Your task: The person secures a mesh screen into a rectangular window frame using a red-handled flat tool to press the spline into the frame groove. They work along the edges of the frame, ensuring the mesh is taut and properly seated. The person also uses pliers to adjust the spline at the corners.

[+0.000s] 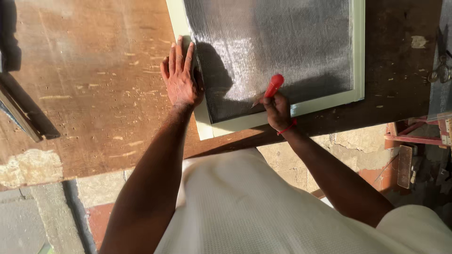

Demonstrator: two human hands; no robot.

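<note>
A pale green frame (325, 104) with grey wire mesh (278, 47) stretched over it lies on a worn wooden board (94, 94). My left hand (180, 77) presses flat on the frame's left rail, fingers together and pointing away from me. My right hand (278, 110) grips a red-handled tool (273, 86) near the frame's bottom rail. The tool's thin metal tip points left and down at the mesh, close to the lower edge. A red band circles my right wrist.
A dark bar (21, 113) lies at the board's left edge. Scissors (440, 73) rest at the far right. Red metal parts (414, 136) and a cracked concrete floor (358, 141) show below the board's near edge.
</note>
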